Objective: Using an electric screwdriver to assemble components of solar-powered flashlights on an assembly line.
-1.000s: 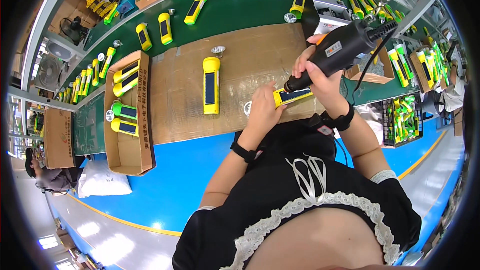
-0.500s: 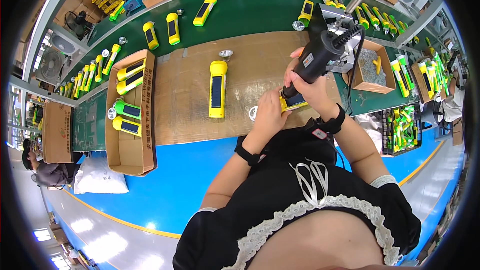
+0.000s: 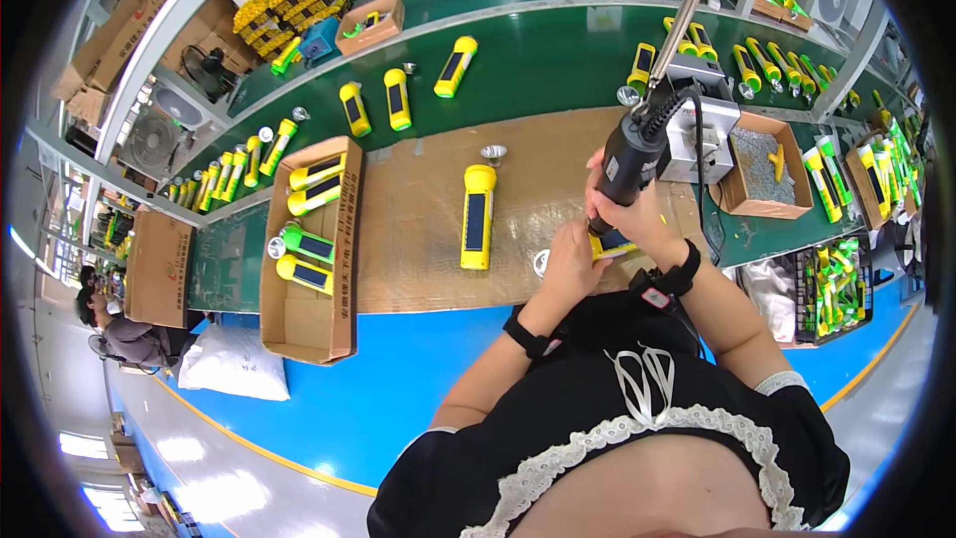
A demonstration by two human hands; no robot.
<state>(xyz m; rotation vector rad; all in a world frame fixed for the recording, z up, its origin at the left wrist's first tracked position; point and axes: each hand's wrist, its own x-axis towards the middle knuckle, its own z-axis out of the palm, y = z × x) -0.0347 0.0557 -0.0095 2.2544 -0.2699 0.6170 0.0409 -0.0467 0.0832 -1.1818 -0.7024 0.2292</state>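
My left hand has its fingers wrapped snug round the small yellow plastic flashlight body on the brown counter; my right hand grips the black electric screwdriver tight. I'd drive it plumb, pressing lightly.

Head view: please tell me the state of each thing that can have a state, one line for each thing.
Electric screwdriver: gripped by the right hand, tip down on the held flashlight.
Held yellow flashlight: steadied by the left hand, mostly hidden.
Yellow flashlight on the mat: lying flat, untouched.
Long cardboard box: open, four flashlights inside.
Small cardboard box: open, holding small grey parts.
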